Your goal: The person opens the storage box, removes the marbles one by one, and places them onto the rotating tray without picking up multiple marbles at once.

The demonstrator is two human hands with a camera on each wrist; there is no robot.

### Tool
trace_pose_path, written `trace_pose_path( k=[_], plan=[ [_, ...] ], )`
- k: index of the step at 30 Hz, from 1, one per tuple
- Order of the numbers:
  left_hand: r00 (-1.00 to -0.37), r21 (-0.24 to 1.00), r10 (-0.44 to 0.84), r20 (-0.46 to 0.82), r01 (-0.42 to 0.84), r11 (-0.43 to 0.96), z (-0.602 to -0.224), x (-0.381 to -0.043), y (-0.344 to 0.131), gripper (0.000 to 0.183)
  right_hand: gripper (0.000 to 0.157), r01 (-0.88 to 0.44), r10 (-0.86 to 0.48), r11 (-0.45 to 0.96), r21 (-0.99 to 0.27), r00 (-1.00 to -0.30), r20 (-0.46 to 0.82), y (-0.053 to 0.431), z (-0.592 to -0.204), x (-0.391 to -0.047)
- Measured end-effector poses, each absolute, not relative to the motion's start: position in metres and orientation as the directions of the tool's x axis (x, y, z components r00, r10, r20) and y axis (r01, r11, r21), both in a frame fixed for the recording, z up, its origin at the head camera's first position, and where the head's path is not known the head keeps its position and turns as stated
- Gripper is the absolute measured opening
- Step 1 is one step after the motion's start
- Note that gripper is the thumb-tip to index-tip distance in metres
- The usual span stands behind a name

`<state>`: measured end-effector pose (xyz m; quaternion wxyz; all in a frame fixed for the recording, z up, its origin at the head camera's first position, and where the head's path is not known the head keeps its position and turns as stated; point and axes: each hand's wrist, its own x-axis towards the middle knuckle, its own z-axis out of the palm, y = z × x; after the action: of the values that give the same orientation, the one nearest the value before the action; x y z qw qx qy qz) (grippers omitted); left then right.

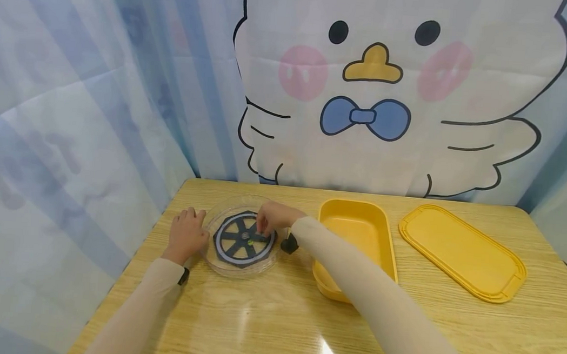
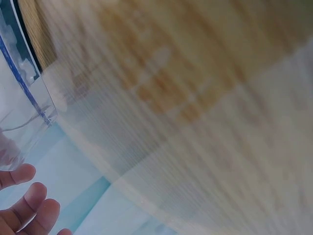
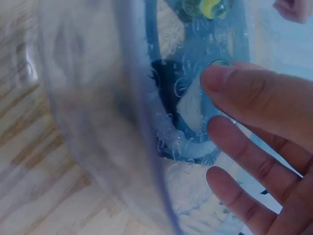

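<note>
A clear round bowl [image 1: 244, 272] stands on the left part of the table, with a dark octagon bearing a six-spoked wheel pattern [image 1: 233, 245] showing in it. My left hand [image 1: 186, 234] is at the bowl's left rim; in the left wrist view its loosely bent fingers [image 2: 36, 198] are by the clear wall. Inside the bowl, my right hand [image 1: 274, 218] reaches down over the wheel pattern. Its thumb [image 3: 220, 81] and index finger pinch a small clear glass marble [image 3: 222, 62], mostly hidden. A yellow-green marble [image 3: 214, 7] lies nearby.
Right of the bowl, a yellow plastic box [image 1: 354, 223] stands under my right forearm. Farther right lies its flat yellow lid [image 1: 461, 253]. A printed curtain [image 1: 362, 160] hangs behind the wooden table [image 1: 255, 327], and another pale blue curtain [image 1: 61, 147] hangs at the left.
</note>
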<state>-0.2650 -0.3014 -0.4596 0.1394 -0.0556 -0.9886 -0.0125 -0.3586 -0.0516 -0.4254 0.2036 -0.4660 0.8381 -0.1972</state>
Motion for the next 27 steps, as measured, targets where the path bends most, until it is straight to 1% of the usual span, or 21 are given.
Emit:
trace_pose_path(
  k=[7, 12, 18, 21, 25, 27],
  plan=[
    [-0.959, 0.017, 0.107, 0.262, 0.116, 0.993, -0.458, -0.265, -0.298, 0.028, 0.011, -0.71, -0.839, 0.534, -0.459, -0.513, -0.183, -0.051, -0.427, -0.355],
    [-0.953, 0.018, 0.117, 0.278, 0.127, 0.992, -0.456, -0.266, -0.296, 0.027, 0.011, -0.719, -0.837, 0.537, -0.441, -0.52, -0.171, -0.048, -0.428, -0.354],
    [-0.944, 0.007, 0.126, 0.303, 0.135, 0.991, -0.457, -0.266, -0.296, 0.027, 0.012, -0.722, -0.84, 0.534, -0.44, -0.512, -0.181, -0.045, -0.423, -0.355],
    [-0.944, 0.009, 0.125, 0.306, 0.134, 0.991, -0.458, -0.265, -0.297, 0.026, 0.015, -0.725, -0.841, 0.531, -0.438, -0.513, -0.17, -0.043, -0.417, -0.356],
    [-0.947, 0.013, 0.118, 0.299, 0.128, 0.992, -0.459, -0.264, -0.299, 0.025, 0.021, -0.749, -0.86, 0.498, -0.437, -0.492, -0.136, -0.037, -0.405, -0.358],
    [-0.949, 0.015, 0.115, 0.294, 0.125, 0.992, -0.459, -0.264, -0.3, 0.026, 0.021, -0.765, -0.872, 0.477, -0.432, -0.473, -0.124, -0.032, -0.396, -0.357]
  ],
)
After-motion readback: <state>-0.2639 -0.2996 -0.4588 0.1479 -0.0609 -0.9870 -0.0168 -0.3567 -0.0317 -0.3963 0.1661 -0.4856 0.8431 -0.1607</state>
